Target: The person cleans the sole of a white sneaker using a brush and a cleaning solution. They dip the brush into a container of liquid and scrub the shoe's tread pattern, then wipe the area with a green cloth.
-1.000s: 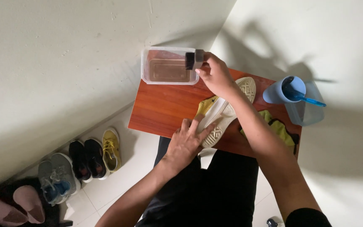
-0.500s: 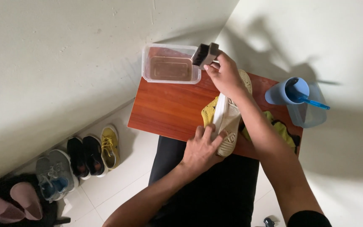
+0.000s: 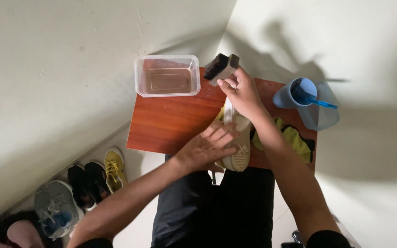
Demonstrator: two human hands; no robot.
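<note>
1. Here we log the right hand [image 3: 242,92] raised over the far side of the reddish wooden worktop [image 3: 171,121], fingers pressed around a scrub brush [image 3: 220,68] with a pale block and dark bristles; the bristles face up and left, toward the tub.
2. We see the brush held just beside the near right corner of a clear plastic tub [image 3: 167,76], which stands at the worktop's far left corner; we cannot tell whether the two touch.
3. We note the left hand [image 3: 207,148] with fingers spread flat, pressed against the side of a pale shoe [image 3: 236,138].
4. The shoe lies on its side near the worktop's front edge, its patterned sole toward us, directly under the right wrist.
5. We record a yellow-green cloth [image 3: 295,140] with dark trim lying partly beneath the shoe and the right forearm, reaching toward the worktop's right edge.
6. At the far right corner stands a blue cup [image 3: 295,92] holding a blue-handled stick, perhaps a toothbrush [image 3: 322,104]; a clear container sits just behind it.
7. On the floor to the left, by the wall, we count a row of shoes: a yellow sneaker [image 3: 114,167], a black pair [image 3: 87,183], a grey pair [image 3: 56,212], and something pink at the frame's corner.
</note>
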